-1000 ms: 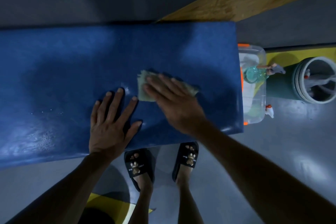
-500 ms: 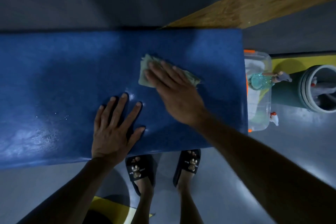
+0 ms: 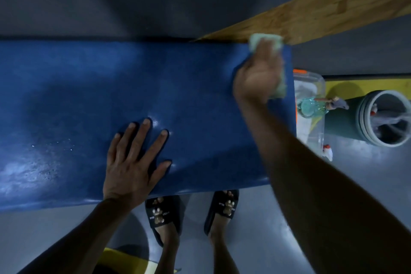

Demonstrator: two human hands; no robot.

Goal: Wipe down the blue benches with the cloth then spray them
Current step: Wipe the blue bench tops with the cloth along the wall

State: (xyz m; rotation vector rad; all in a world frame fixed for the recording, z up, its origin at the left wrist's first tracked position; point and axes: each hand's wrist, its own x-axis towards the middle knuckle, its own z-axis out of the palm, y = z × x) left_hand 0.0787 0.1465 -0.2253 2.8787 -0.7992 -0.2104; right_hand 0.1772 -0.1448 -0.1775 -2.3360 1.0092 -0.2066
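- Blue bench table (image 3: 89,95): wet streaks and droplets at its left end.
- Your left hand (image 3: 133,162) lies flat on the table's near edge, fingers (image 3: 145,122) straight and spread apart.
- Your black slides (image 3: 164,213) on the grey floor below.
- Your right hand (image 3: 259,73) presses the pale green cloth (image 3: 264,40) at the table's far right corner; fingers blurred, look laid over cloth.
- Spray bottle (image 3: 311,107) in clear bin (image 3: 311,78), right of the table.
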